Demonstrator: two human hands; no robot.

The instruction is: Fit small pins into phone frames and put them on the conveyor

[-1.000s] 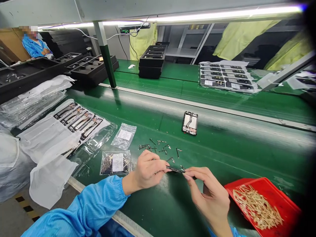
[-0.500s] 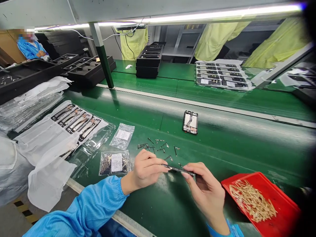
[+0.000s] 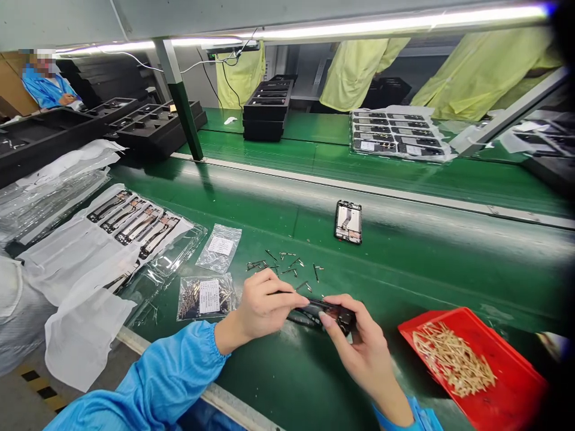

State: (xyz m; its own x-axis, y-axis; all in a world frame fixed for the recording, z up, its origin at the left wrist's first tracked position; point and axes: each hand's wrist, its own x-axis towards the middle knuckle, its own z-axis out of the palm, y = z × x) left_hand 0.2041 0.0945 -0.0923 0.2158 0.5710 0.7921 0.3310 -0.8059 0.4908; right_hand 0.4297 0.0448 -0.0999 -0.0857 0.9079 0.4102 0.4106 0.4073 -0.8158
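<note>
Between my hands, just above the green bench, is a black phone frame [image 3: 339, 314], tilted so that one broad side shows. The thumb and fingers of my left hand [image 3: 267, 302] pinch together at its left end; whether a small part sits between them is hidden. My right hand [image 3: 366, 344] grips the right end, thumb on the near side and fingers round the far edge. Small dark strips with metallic ends [image 3: 294, 263] lie scattered beyond my left hand. A second phone frame [image 3: 348, 221] rests farther back, its light inner side facing up.
Left of my hands lie a bag of small metallic parts [image 3: 206, 296] and a flatter labelled bag [image 3: 219, 247]. A clear tray [image 3: 193, 236] holds several phone frames. A red bin [image 3: 503, 365] with thin tan pieces stands right. A metal post [image 3: 185, 111] rises behind; a co-worker [image 3: 47, 84] sits far left.
The phone frame has turned from nearly edge-on to showing more of its broad side. My right hand has shifted slightly left with it. The whole view has moved a little.
</note>
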